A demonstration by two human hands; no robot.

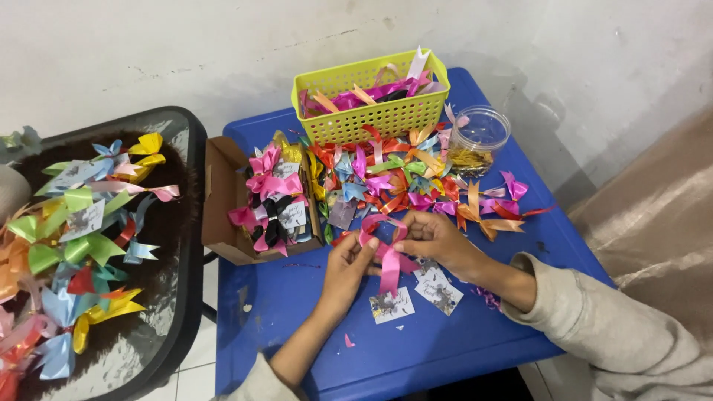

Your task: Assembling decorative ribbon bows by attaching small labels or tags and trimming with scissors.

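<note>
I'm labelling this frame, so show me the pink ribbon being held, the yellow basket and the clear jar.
pink ribbon [388, 261], head view, on its hanging tail.
yellow basket [371, 119], head view, on its front wall.
clear jar [483, 128], head view, on its rim.

Centre frame: left hand [347, 269] and right hand [433, 236] pinch pink ribbon [386, 249] looped into bow above blue table [416, 349]. Two small printed cards [416, 295] just below ribbon. Pile of coloured bows [401, 174] above hands; yellow basket [371, 111] upper centre; clear jar [479, 141] right of basket; cardboard box [223, 215] left; black tray [178, 245] with bows far left.
</note>
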